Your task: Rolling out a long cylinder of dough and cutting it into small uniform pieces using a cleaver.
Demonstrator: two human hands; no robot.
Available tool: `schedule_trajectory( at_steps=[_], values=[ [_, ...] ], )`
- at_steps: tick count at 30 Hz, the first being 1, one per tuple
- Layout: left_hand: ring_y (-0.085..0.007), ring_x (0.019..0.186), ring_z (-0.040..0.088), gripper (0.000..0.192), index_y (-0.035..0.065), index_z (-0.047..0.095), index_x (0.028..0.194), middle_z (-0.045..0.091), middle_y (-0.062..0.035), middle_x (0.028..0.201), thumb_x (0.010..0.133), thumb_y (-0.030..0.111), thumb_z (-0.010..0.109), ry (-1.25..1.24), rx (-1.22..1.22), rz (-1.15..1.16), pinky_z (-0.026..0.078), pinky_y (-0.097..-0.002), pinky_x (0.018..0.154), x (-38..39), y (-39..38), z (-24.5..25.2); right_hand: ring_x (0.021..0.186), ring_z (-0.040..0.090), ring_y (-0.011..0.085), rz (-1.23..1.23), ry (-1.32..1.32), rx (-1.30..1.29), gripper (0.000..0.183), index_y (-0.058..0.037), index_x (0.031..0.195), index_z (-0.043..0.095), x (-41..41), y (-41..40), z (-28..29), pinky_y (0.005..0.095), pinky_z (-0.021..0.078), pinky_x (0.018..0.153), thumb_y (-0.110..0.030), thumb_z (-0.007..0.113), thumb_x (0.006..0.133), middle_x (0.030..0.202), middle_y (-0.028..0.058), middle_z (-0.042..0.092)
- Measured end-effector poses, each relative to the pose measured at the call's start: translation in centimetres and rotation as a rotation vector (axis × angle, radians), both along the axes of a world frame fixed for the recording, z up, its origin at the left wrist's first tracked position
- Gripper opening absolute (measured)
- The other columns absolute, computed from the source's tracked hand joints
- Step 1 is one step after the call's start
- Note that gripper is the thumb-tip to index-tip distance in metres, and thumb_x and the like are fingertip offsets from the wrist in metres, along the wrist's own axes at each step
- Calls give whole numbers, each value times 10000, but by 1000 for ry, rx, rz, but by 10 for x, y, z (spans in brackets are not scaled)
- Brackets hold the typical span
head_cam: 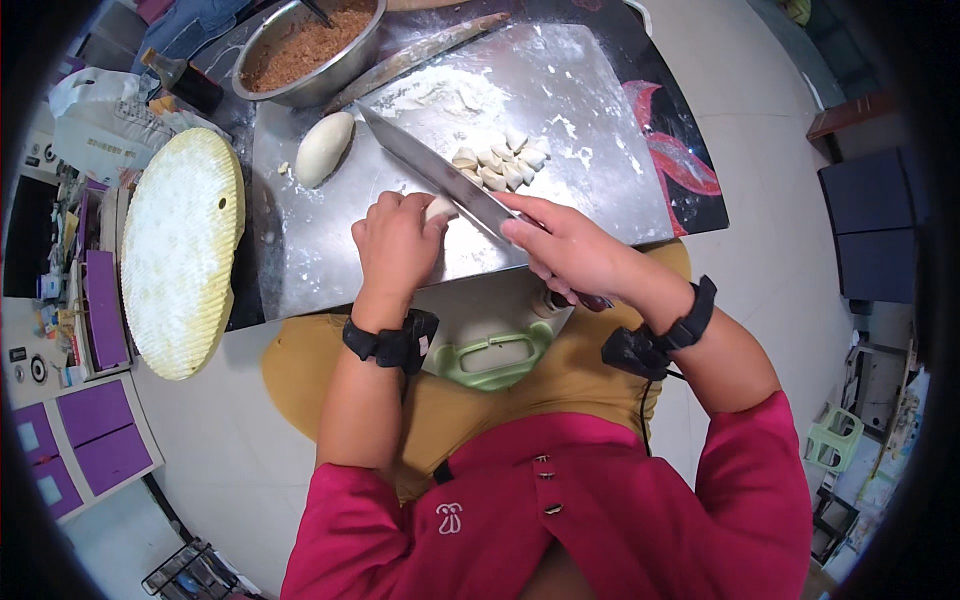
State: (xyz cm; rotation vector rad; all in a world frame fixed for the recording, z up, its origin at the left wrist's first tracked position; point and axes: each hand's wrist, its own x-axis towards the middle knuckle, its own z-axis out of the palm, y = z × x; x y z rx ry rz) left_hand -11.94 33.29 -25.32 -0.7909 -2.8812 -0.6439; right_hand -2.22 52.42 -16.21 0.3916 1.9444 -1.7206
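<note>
My right hand (574,244) grips the handle of a long kitchen knife (435,169), whose blade slants up to the left over a metal work board (322,255). Under my left hand (397,238) is a roll of dough (440,208), its end showing beside the blade. Whether the edge touches the dough I cannot tell. Several small cut dough pieces (504,161) lie in a cluster beyond the knife. To the left rests a larger smooth lump of dough (325,150). A patch of white flour (450,94) is spread farther back on the board.
A metal bowl of brown filling (307,52) stands at the back left, next to a floury rolling pin (420,60). A dark bottle (184,79) lies tilted near it. At the left is a flour-dusted round tray (184,251). Below the board's front edge shows a green stool (491,360).
</note>
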Motion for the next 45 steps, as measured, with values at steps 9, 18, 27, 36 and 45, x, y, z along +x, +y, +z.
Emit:
schedule_trajectory(
  at_steps=[9,18,27,36,45],
  values=[
    [-274,832,653,328,81,647,1054,691,-88,853,860,346,628,-196,-29,162,416,-395,744,-10,0,11,453,380,37,5,-31,-54,466,-143,1451,386,42,7,26,219,340,403,-236,478,1003,651,-45,439],
    [-286,868,650,323,67,646,1040,692,-106,903,828,311,655,-204,-67,80,430,-414,755,-8,-8,16,517,388,40,105,-101,3,485,-149,1481,326,37,18,25,201,379,430,-276,426,1024,690,-27,409],
    [-312,960,620,325,100,634,1100,642,-125,1021,816,255,665,-297,-65,54,487,-437,783,-8,-14,18,412,378,80,81,-46,-60,496,-148,1490,292,0,-2,-2,246,377,378,-295,382,1026,564,-34,387],
    [-330,855,601,331,31,561,1056,603,-159,944,764,105,700,-145,179,25,487,-399,758,-6,-8,-7,420,371,62,23,44,-83,470,-131,1462,359,23,-1,19,234,358,378,-249,444,1016,591,-34,400],
    [-341,863,600,295,29,547,956,605,-145,919,741,117,729,-122,136,-33,486,-409,745,2,-6,1,419,371,53,35,-40,-56,476,-164,1474,345,43,11,22,224,359,391,-254,438,1016,595,-35,402]
  ],
)
